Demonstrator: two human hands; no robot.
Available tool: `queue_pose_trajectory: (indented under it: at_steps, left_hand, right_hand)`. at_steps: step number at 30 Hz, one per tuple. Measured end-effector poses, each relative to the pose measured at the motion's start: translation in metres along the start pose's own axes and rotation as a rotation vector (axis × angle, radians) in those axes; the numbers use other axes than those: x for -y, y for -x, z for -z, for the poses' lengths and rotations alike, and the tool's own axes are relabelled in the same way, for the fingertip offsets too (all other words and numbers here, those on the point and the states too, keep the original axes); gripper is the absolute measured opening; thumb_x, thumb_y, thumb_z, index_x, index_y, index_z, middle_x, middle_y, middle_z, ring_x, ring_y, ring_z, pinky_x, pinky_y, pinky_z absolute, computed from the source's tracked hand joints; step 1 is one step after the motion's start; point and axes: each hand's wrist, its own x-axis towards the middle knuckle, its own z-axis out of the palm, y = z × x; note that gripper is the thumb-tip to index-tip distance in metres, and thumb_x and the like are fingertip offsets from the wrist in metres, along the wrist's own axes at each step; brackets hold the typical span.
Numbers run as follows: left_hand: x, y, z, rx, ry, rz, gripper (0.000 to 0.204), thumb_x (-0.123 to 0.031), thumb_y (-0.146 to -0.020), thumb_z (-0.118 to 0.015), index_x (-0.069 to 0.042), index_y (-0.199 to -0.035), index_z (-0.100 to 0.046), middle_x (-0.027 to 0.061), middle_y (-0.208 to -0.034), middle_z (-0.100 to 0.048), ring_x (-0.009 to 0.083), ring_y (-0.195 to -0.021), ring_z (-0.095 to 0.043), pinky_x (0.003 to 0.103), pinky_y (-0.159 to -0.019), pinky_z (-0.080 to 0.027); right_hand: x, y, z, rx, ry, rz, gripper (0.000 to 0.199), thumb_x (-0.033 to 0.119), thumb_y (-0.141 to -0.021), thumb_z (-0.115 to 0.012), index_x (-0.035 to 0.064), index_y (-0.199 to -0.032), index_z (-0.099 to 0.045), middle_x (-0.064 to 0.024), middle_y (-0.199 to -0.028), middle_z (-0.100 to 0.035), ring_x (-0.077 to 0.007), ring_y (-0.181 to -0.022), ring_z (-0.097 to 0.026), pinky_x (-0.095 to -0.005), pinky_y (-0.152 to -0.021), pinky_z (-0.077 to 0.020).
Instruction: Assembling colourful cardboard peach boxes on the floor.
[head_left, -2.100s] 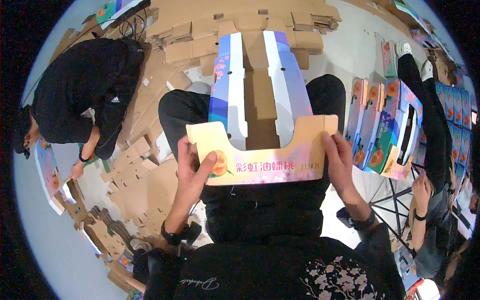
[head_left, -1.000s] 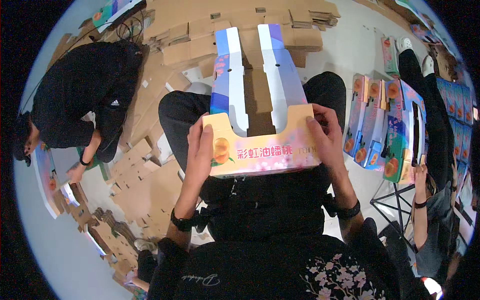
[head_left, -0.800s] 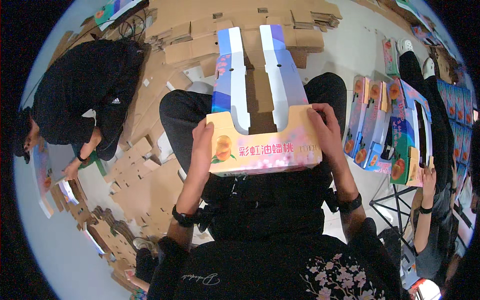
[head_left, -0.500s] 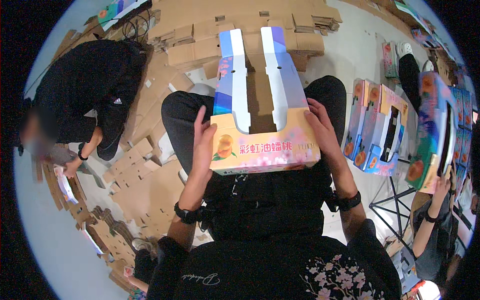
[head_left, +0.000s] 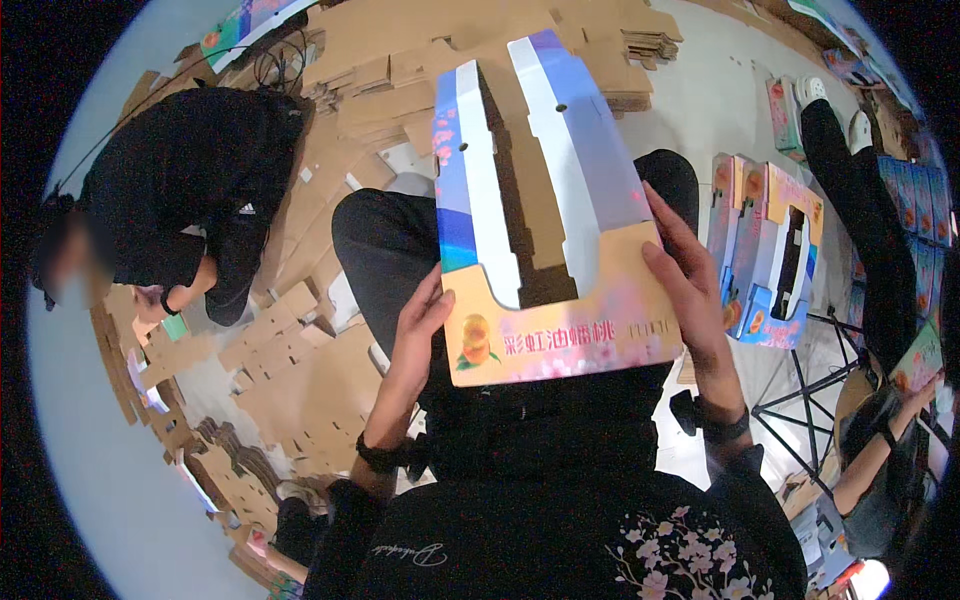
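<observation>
The left hand (head_left: pixel 422 322) and right hand (head_left: pixel 690 280) pinch opposite sides of the printed box (head_left: pixel 575 200), which is between the knees (head_left: pixel 388 245), and its yellow front panel (head_left: pixel 560 350) could crease if the grip becomes too strong

Clearances and obstructions: printed carton (head_left: pixel 600 180) across the lap.
Passage from above: long slot between two white flaps (head_left: pixel 553 140), open to the brown interior; near end closed off by the yellow end panel (head_left: pixel 560 350). Near corners: occupied by left hand (head_left: pixel 422 322) and right hand (head_left: pixel 690 285). Right: narrow gap of pale floor (head_left: pixel 690 115) between knee (head_left: pixel 672 178) and two cartons (head_left: pixel 765 260); black stand legs (head_left: pixel 808 402) nearer the body. Left: other knee (head_left: pixel 380 228), flat cardboard (head_left: pixel 300 390), bent-over co-worker (head_left: pixel 190 170).
</observation>
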Motion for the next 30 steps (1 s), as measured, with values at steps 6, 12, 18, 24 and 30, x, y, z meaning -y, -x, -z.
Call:
queue_pose_trajectory:
  at_steps: [6,12,18,24,30]
  left_hand:
    - [-0.025,0.015,0.003,0.114,-0.214,-0.177,0.068,-0.01,-0.094,-0.062,0.003,-0.15,-0.026,0.0153,-0.141,-0.047,0.024,-0.133,-0.043,0.039,-0.111,-0.032]
    - [-0.105,-0.017,0.006,-0.224,-0.736,-0.891,0.108,-0.039,-0.078,-0.079,0.0,-0.154,-0.013,0.0198,-0.157,-0.023,0.0313,-0.144,-0.027,0.046,-0.116,-0.023]
    - [-0.222,-0.065,0.004,-0.148,-0.894,-1.224,0.101,-0.042,-0.076,-0.078,-0.001,-0.152,-0.026,0.0191,-0.155,-0.031,0.0303,-0.142,-0.031,0.042,-0.117,-0.024]
    - [-0.267,-0.044,-0.001,-0.028,-0.766,-0.811,0.069,-0.018,-0.077,-0.08,0.008,-0.133,-0.05,0.0123,-0.122,-0.062,0.0188,-0.11,-0.059,0.032,-0.099,-0.045]
    - [-0.267,-0.038,0.017,0.0,-0.594,-0.733,0.059,-0.016,-0.079,-0.079,0.006,-0.128,-0.055,0.0092,-0.116,-0.065,0.0147,-0.103,-0.061,0.029,-0.094,-0.047]
  right_hand:
    - [0.052,0.018,-0.008,0.15,0.229,0.308,0.049,0.0,-0.09,-0.052,0.0042,-0.138,-0.051,-0.0178,-0.151,-0.041,-0.033,-0.144,-0.029,-0.0452,-0.118,-0.0202]
    - [0.078,0.026,-0.03,0.39,0.551,0.53,0.063,-0.005,-0.07,-0.048,0.0088,-0.131,-0.057,-0.0134,-0.142,-0.053,-0.0438,-0.147,-0.018,-0.0579,-0.12,-0.0041]
    - [0.089,0.039,-0.05,0.586,0.571,0.631,0.06,-0.009,-0.075,-0.055,0.0131,-0.131,-0.057,-0.005,-0.144,-0.052,-0.0536,-0.144,-0.015,-0.0621,-0.119,-0.0116]
    - [0.09,0.048,-0.055,0.632,0.599,0.699,0.053,-0.003,-0.078,-0.063,0.0144,-0.128,-0.06,0.0008,-0.145,-0.052,-0.052,-0.145,-0.015,-0.064,-0.116,-0.0168]
    - [0.086,0.041,-0.047,0.589,0.45,0.643,0.054,-0.001,-0.08,-0.061,0.0107,-0.132,-0.056,-0.0119,-0.147,-0.048,-0.0476,-0.145,-0.022,-0.0547,-0.115,-0.0242]
